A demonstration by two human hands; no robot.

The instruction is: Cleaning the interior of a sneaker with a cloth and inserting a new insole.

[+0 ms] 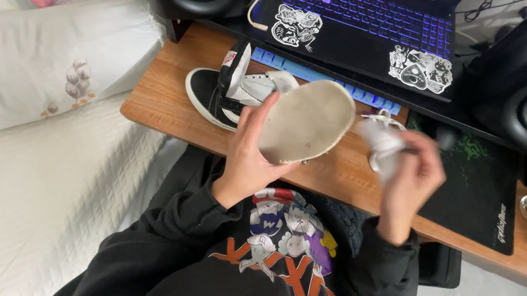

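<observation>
Shoe, sole up and off-white, sits above the wooden bench in the left hand, whose fingers close around its side. It looks light and fairly stiff along the flat rubber sole, softer in the upper, so the sides seem the best hold. A second, black-and-white shoe lies on the bench behind it. The right hand is closed on a crumpled white cloth, soft and limp, just beside the shoe's toe.

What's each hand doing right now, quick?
Left hand: closed around a shoe, sole facing up.
Right hand: closed on a white cloth, blurred.
</observation>
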